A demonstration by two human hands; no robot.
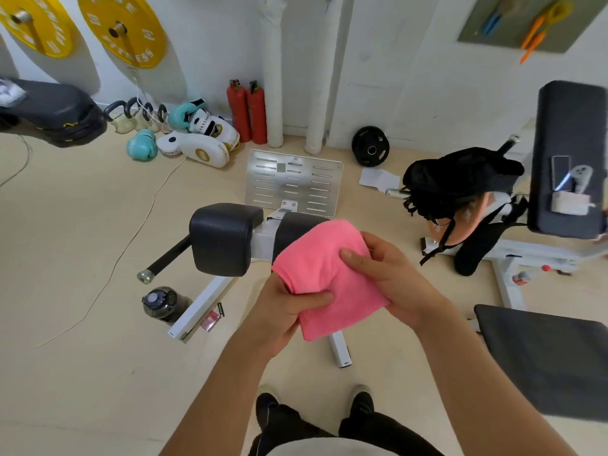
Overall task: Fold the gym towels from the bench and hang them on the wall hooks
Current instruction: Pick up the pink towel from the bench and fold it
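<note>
Here the pink towel (pixel 329 278) is held in mid-air in front of the person, above the floor and in front of the padded rollers (pixel 223 238) of a machine, already doubled into a compact, roughly square bundle. The left hand (pixel 289 311) pinches its lower left edge, thumb on top and fingers hidden beneath; the right hand (pixel 391 274) holds the right side the same way, thumb pressed onto the upper face. Both grips are closed on cloth, neither spread. The main risk is the fold itself: the layers are soft and held only at two edges, so if either thumb lifts to reposition, the top layer could slide and the bundle could fall open, most likely at the far corner, which hangs free of both hands. A dropped towel would land on the floor among the machine's white frame (pixel 200 307), a water bottle (pixel 161 301) and small litter, and would need refolding. No wall hooks can be made out for certain in this view, so the person will probably have to turn and walk; carrying the towel one-handed while stepping round the black bag (pixel 460 179) and the dark padded desk (pixel 543 353) at the right could loosen it or invite a trip.
</note>
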